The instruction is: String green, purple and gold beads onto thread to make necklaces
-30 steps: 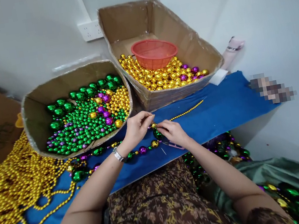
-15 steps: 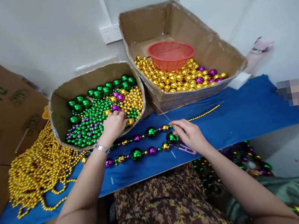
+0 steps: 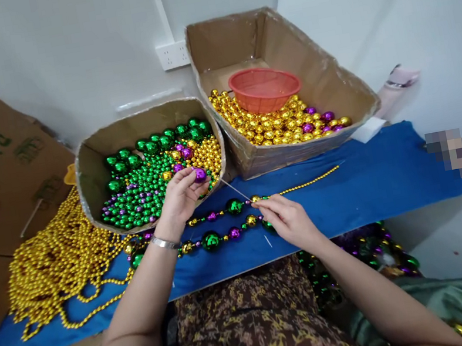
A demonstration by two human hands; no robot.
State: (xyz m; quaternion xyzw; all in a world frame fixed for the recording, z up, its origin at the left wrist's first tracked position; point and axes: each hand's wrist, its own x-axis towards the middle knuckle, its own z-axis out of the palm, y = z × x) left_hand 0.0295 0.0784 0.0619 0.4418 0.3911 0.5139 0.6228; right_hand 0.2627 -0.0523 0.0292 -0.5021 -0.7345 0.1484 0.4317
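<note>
My left hand (image 3: pixel 179 199) pinches a purple bead (image 3: pixel 199 174) just above the front edge of a cardboard box (image 3: pixel 91 165) full of green, purple and gold beads. My right hand (image 3: pixel 286 220) is closed on a thin needle (image 3: pixel 235 189) that points up and left toward the purple bead. A strand of green, purple and gold beads (image 3: pixel 213 227) lies doubled on the blue cloth (image 3: pixel 371 184) between my hands, and a thin gold bead string (image 3: pixel 308 182) trails off to the right.
A second cardboard box (image 3: pixel 332 89) at the back holds gold beads and a red plastic basket (image 3: pixel 265 88). A heap of gold bead strings (image 3: pixel 50 261) lies at the left. More bead strands (image 3: pixel 374 249) hang below the cloth's right edge. A wall socket (image 3: pixel 172 55) is behind.
My left hand went from the strand into the left box and has come back up holding a purple bead. My right hand now holds the needle tilted toward it. The camera turned left.
</note>
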